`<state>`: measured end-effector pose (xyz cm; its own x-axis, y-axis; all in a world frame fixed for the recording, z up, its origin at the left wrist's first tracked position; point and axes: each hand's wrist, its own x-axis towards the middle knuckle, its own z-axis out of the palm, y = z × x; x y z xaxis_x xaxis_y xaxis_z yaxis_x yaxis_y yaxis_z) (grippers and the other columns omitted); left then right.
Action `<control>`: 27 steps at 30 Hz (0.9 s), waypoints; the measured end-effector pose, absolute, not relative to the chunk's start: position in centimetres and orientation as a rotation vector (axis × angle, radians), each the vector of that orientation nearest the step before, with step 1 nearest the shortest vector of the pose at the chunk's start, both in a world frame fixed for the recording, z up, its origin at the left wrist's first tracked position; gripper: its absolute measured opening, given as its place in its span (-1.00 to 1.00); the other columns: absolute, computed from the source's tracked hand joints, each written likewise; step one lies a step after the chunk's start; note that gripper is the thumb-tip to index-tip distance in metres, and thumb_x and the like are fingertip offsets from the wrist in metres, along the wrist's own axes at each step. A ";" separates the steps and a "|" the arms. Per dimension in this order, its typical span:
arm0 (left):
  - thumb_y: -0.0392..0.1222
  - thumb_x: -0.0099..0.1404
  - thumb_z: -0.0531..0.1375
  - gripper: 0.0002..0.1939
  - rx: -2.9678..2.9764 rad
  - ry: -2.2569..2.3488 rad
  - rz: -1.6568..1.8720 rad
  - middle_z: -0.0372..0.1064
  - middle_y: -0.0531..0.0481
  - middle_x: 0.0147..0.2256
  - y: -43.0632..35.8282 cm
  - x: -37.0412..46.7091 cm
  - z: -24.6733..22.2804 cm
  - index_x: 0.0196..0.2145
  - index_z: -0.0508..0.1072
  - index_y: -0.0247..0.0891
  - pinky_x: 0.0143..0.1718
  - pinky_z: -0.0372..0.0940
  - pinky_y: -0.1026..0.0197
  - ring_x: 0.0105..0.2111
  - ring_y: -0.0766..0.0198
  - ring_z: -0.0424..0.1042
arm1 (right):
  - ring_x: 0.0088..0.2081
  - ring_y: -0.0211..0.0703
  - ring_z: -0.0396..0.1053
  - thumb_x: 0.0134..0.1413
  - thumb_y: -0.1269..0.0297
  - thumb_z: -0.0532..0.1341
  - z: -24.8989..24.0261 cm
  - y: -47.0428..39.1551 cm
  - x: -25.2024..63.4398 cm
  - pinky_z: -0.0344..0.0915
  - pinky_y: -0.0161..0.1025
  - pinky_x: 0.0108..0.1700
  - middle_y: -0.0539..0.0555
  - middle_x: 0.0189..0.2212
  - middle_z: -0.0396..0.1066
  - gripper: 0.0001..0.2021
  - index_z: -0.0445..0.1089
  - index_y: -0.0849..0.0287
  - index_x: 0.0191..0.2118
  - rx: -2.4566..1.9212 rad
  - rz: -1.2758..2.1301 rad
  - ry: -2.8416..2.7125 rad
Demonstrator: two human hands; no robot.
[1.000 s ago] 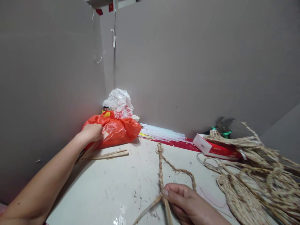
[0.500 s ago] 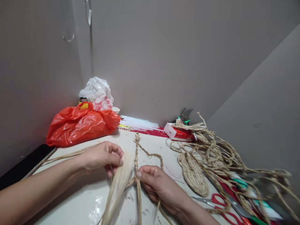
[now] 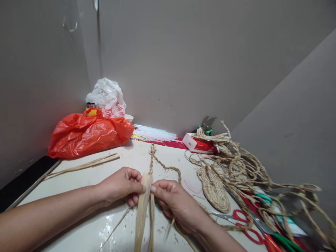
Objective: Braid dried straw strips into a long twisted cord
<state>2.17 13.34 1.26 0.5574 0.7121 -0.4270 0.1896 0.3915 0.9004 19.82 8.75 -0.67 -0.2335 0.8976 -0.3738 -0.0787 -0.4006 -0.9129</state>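
My left hand [image 3: 127,185] pinches a wide, flat strip of pale dried plant fibre [image 3: 143,213], whose upper end lies against a braided cord. Close beside it, my right hand [image 3: 168,199] is closed on the lower end of the braided cord [image 3: 151,162], thumb at the spot where loose strands come out. Those strands [image 3: 152,224] hang down toward me. From the cord's knotted top [image 3: 152,148] a second thin braid [image 3: 169,168] runs right and passes behind my right hand. A thin stray strand [image 3: 115,227] trails below my left hand.
Dried strips [image 3: 86,164] lie on the white table [image 3: 131,157] at left, below a red plastic bag [image 3: 91,136]. To the right are a woven sole-shaped piece [image 3: 214,189], a tangled heap of braided cord [image 3: 241,168], red-handled scissors [image 3: 241,220] and a small red-and-white box [image 3: 201,143].
My left hand has brought the flat strip rightward, against the cord and close to my right hand. The strip now hangs nearly upright. My right hand keeps its grip on the cord.
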 end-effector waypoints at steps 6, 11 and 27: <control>-0.25 -0.04 0.18 -0.89 1.229 0.995 0.410 0.24 0.13 -0.72 13.0 2.5 0.7 -0.51 0.29 -0.28 -0.65 0.19 0.36 -0.71 0.42 0.22 | -0.74 -0.47 -0.20 -0.12 -0.01 0.30 -0.6 8.7 19.7 -0.32 -0.36 -0.67 -0.21 -0.80 -0.04 -0.63 0.33 0.26 -0.49 -1.324 1.668 -1.113; -0.23 -0.03 0.16 -0.89 1.351 0.969 0.481 0.17 0.18 -0.71 12.8 2.6 0.2 -0.54 0.25 -0.27 -0.67 0.07 0.39 -0.71 0.46 0.14 | -0.68 -0.46 -0.19 -0.18 0.03 0.34 0.0 8.4 19.3 -0.29 -0.36 -0.62 -0.19 -0.77 -0.02 -0.63 0.36 0.30 -0.50 -1.348 1.638 -1.166; -0.24 -0.04 0.17 -0.88 1.270 0.936 0.452 0.17 0.17 -0.73 12.5 2.8 0.9 -0.58 0.26 -0.28 -0.64 0.09 0.37 -0.70 0.43 0.19 | -0.68 -0.45 -0.18 -0.22 0.08 0.35 0.0 8.4 19.2 -0.23 -0.38 -0.61 -0.20 -0.76 0.00 -0.65 0.24 0.23 -0.54 -1.387 1.623 -1.147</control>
<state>2.82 12.49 0.88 0.5705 0.7471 -0.3412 0.1978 0.2782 0.9399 19.20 8.43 0.04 -0.1789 0.9154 -0.3606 0.0345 -0.3605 -0.9321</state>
